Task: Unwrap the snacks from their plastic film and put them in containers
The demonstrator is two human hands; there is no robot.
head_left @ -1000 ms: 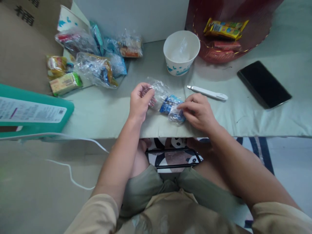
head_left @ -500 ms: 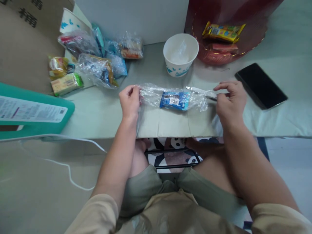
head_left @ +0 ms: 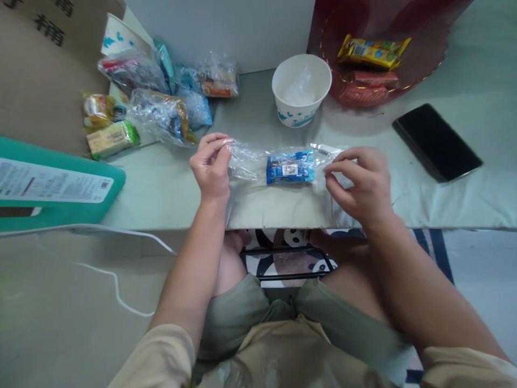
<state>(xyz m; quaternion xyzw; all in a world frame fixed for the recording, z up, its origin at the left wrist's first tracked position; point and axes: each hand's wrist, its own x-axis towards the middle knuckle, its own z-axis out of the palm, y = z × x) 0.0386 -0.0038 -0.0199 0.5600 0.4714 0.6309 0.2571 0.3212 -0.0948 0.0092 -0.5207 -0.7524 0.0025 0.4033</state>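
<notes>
left hand pinches clear bag end | right hand pinches other end | blue packet inside, frame centre, bag apparently unsealed

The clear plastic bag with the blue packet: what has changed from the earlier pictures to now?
The bag was bunched, then stretched wide; now the right hand has moved back inward, still pinching its end. The left hand keeps hold. The blue packet lies flat inside. The cup and phone stayed.

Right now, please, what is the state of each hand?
Left hand: closed, pinching one end of the clear plastic bag.
Right hand: closed, pinching the other end of that bag.
</notes>
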